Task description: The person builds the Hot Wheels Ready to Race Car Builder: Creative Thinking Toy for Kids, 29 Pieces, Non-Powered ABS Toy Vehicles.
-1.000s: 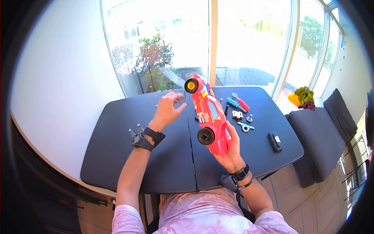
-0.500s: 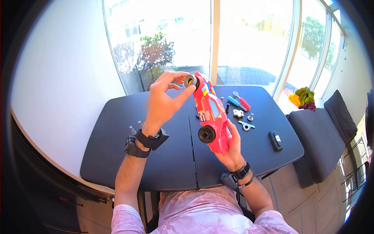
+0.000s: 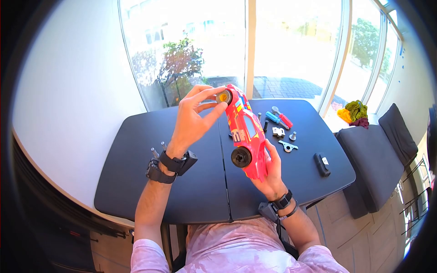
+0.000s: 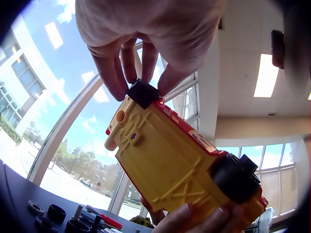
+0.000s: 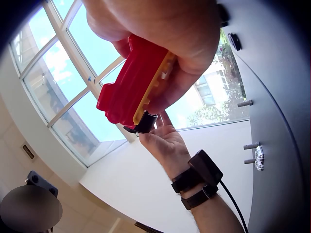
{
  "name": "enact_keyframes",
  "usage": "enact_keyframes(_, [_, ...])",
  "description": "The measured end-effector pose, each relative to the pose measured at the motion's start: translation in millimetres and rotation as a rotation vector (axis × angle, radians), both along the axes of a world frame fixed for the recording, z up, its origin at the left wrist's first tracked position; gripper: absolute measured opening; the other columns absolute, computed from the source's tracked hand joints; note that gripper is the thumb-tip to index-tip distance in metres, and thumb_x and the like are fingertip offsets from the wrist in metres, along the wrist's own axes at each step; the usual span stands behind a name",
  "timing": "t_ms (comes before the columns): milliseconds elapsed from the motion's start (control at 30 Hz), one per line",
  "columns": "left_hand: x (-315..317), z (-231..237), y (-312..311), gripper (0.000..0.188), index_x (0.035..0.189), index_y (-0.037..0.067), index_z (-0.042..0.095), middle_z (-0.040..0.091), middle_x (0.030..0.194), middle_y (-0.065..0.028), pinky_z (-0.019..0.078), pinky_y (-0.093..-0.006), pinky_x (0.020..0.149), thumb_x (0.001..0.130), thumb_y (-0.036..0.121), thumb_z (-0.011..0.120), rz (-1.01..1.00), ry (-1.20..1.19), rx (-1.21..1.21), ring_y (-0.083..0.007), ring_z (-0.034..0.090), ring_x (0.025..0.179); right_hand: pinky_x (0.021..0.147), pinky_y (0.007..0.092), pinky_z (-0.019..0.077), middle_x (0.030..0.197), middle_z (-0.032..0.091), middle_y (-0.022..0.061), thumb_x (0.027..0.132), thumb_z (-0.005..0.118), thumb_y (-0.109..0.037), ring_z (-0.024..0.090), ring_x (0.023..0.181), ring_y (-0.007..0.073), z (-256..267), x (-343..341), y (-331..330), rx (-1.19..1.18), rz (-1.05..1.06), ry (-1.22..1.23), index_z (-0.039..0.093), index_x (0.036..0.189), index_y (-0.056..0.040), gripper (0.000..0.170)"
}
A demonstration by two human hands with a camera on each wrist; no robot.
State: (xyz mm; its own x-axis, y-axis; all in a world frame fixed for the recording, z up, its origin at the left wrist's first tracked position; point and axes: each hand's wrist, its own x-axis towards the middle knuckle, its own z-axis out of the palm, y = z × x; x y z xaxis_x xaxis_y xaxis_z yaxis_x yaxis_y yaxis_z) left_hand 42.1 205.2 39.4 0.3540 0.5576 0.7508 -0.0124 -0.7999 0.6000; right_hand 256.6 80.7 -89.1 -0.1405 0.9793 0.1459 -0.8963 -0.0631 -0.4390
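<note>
Above the tabletop, left fingers pinch a toy car's wheel; right fingers grip its body. Tools lie toward the far edge, before windows.

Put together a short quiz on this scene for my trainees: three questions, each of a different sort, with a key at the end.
1. Multiple choice: in the left wrist view, what colour is the underside of the toy car?
A) blue
B) yellow
C) black

2. True or false: the right hand holds the toy car up off the table.

3. Fill in the blank: the fingers of the left hand are at one ______ of the toy car.

Key:
1. B, yellow.
2. True.
3. Wheel.
</note>
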Motion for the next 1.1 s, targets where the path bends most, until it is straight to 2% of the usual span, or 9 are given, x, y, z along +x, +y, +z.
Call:
enact_keyframes(200, [1, 0, 2, 0.045, 0.145, 0.001, 0.076, 0.066, 0.135, -0.0073, 0.0674, -0.0358, 0.109, 0.101, -0.001, 0.083, -0.076, -0.068, -0.102, -0.0187, 0.071, 0.127, 0.102, 0.0394, 0.0659, 0.143, 0.074, 0.0143, 0.118, 0.056, -0.048, 0.078, 0.122, 0.0238, 1, 0, -1, -0.001, 0.001, 0.016, 0.057, 0.157, -0.0048, 0.059])
enact_keyframes(300, [-1, -3, 7, 0.044, 0.144, 0.001, 0.077, 0.067, 0.135, -0.0078, 0.0673, -0.0355, 0.108, 0.1, -0.001, 0.084, -0.101, -0.061, -0.105, -0.0183, 0.072, 0.127, 0.088, 0.04, 0.0675, 0.14, 0.075, 0.0114, 0.118, 0.052, -0.053, 0.079, 0.112, 0.022, 6, -4, -2, -0.074, -0.056, -0.02, 0.052, 0.16, -0.0061, 0.063])
enact_keyframes(400, [-2, -6, 10, 0.043, 0.142, 0.002, 0.078, 0.068, 0.135, -0.0075, 0.067, -0.0353, 0.109, 0.1, -0.002, 0.083, -0.088, -0.053, -0.095, -0.0176, 0.071, 0.127, 0.088, 0.0398, 0.0675, 0.139, 0.075, 0.0109, 0.118, 0.052, -0.052, 0.079, 0.113, 0.0218, 8, -5, -3, -0.082, -0.049, -0.017, 0.053, 0.159, -0.0066, 0.061])
enact_keyframes(500, [-1, -4, 4, 0.043, 0.141, 0.005, 0.08, 0.068, 0.135, -0.0091, 0.0677, -0.0336, 0.101, 0.098, 0.001, 0.085, 0.02, 0.027, 0.062, -0.0182, 0.072, 0.122, 0.089, 0.0396, 0.0673, 0.139, 0.075, 0.0103, 0.118, 0.053, -0.052, 0.079, 0.114, 0.0217, 6, -3, -2, -0.061, -0.033, -0.031, 0.054, 0.157, -0.007, 0.06])
enact_keyframes(600, [-1, -5, 0, 0.04, 0.137, 0.007, 0.083, 0.069, 0.134, -0.0104, 0.0642, -0.0341, 0.09, 0.097, 0.007, 0.087, 0.193, 0.123, 0.311, -0.0204, 0.072, 0.116, 0.088, 0.0396, 0.0673, 0.138, 0.076, 0.0099, 0.118, 0.053, -0.052, 0.079, 0.113, 0.0215, 8, -4, -4, -0.097, -0.058, -0.031, 0.055, 0.156, -0.0075, 0.059])
enact_keyframes(700, [-2, -4, 1, 0.029, 0.128, 0.007, 0.085, 0.07, 0.132, -0.011, 0.059, -0.0353, 0.085, 0.1, 0.013, 0.084, 0.254, 0.097, 0.37, -0.0224, 0.071, 0.112, 0.086, 0.0392, 0.0674, 0.138, 0.076, 0.01, 0.118, 0.053, -0.052, 0.08, 0.112, 0.0214, 11, -6, -4, -0.143, -0.087, -0.005, 0.055, 0.156, -0.0076, 0.058])
enact_keyframes(900, [-23, 2, 29, 0.019, 0.117, 0.003, 0.083, 0.073, 0.127, -0.0112, 0.0584, -0.0354, 0.088, 0.105, 0.016, 0.074, 0.425, -0.037, 0.275, -0.0206, 0.071, 0.11, 0.089, 0.0402, 0.0669, 0.141, 0.074, 0.01, 0.117, 0.055, -0.051, 0.079, 0.114, 0.0212, 7, -2, -4, -0.059, -0.046, -0.007, 0.054, 0.158, -0.0071, 0.06])
enact_keyframes(1000, [-33, -6, 63, 0.017, 0.113, 0.005, 0.083, 0.077, 0.122, -0.0107, 0.0599, -0.0389, 0.091, 0.104, 0.017, 0.074, 0.461, 0.27, 0.191, -0.023, 0.073, 0.112, 0.097, 0.0387, 0.0665, 0.143, 0.074, 0.0127, 0.116, 0.06, -0.051, 0.078, 0.12, 0.0227, 2, -1, -2, -0.041, -0.037, 0.007, 0.058, 0.154, -0.0056, 0.059])
enact_keyframes(1100, [-43, -45, 110, 0.014, 0.109, 0.007, 0.082, 0.078, 0.122, -0.0113, 0.0614, -0.0421, 0.092, 0.098, 0.013, 0.077, 0.523, 0.824, 0.389, -0.0298, 0.075, 0.112, 0.097, 0.0386, 0.0666, 0.144, 0.074, 0.0132, 0.116, 0.059, -0.051, 0.078, 0.121, 0.0232, 2, 0, -2, -0.017, -0.017, 0.012, 0.058, 0.155, -0.0055, 0.06])
